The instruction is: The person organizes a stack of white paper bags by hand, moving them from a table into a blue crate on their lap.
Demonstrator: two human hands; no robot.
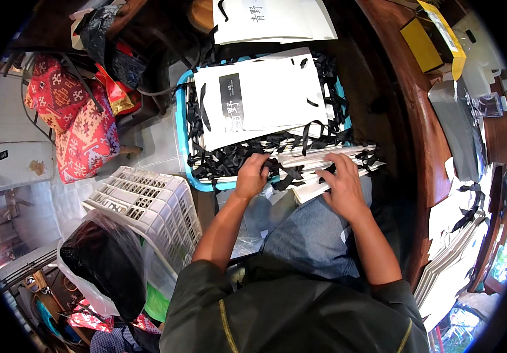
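Flat white paper bags with black ribbon handles are packed on edge in a light-blue plastic basket (183,145). Over them lies a flat stack of larger white paper bags (271,101) bearing dark printed writing. A loose bundle of white paper bags (311,163) crosses the basket's near right corner, above my jeans-covered knee (308,234). My right hand (344,185) grips the edges of this bundle, thumb apart from the fingers. At the bundle's left end, my left hand (252,174) touches the black ribbons; its fingertips are partly hidden among them.
More white bags (275,22) lie beyond the basket. On my left are a white plastic crate (147,198), a black bag in clear plastic (103,264) and red patterned cushions (81,132). A wooden counter (412,110) on my right carries stacked bags (452,260) and a yellow box (421,46).
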